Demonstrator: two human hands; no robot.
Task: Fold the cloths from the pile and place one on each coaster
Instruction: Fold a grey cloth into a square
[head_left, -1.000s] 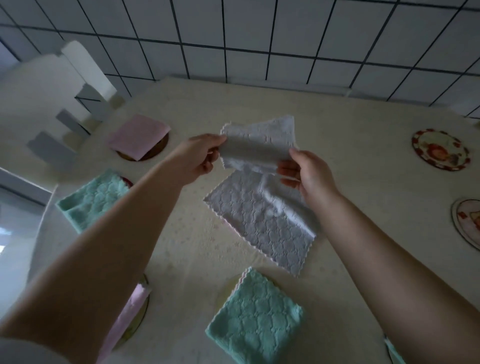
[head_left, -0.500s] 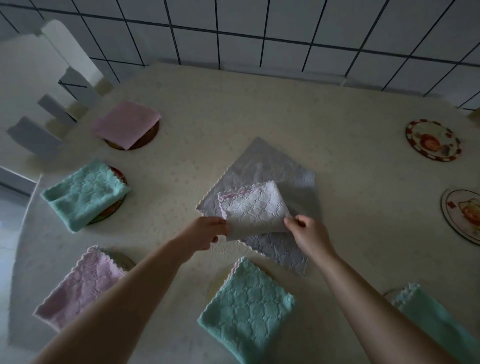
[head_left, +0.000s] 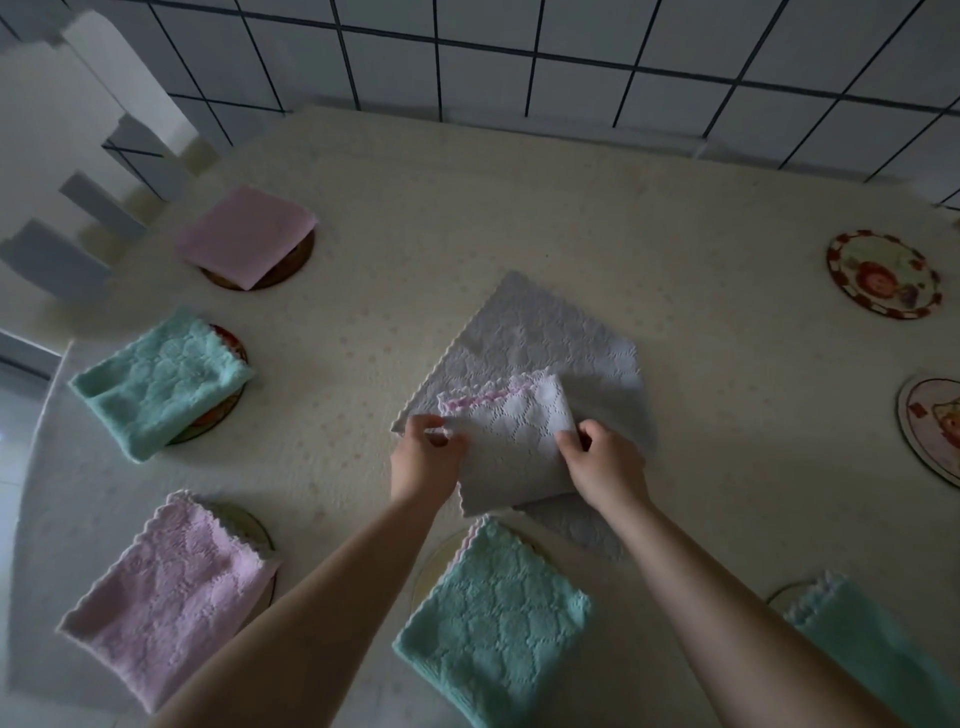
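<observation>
A folded white cloth (head_left: 511, 447) with a pink scalloped edge lies over a flat grey cloth (head_left: 535, 332) in the middle of the table. My left hand (head_left: 423, 457) pinches its left edge and my right hand (head_left: 605, 462) pinches its right edge. Folded cloths cover the coasters nearby: a pink one (head_left: 247, 236) at the far left, a teal one (head_left: 156, 379) below it, a pink one (head_left: 166, 592) at the near left, a teal one (head_left: 493, 618) in front of me and a teal one (head_left: 872, 649) at the near right. Two bare picture coasters (head_left: 883, 273) (head_left: 935, 426) sit at the right.
The cream tablecloth (head_left: 519, 208) reaches back to a white tiled wall (head_left: 571, 57). A white chair back (head_left: 67, 130) stands at the far left corner. The table's left edge (head_left: 47, 395) drops off beside the teal cloth.
The white cloth came down from mid-air onto the grey cloth, folded smaller. Both hands have shifted slightly nearer along its side edges. The view has tilted downward.
</observation>
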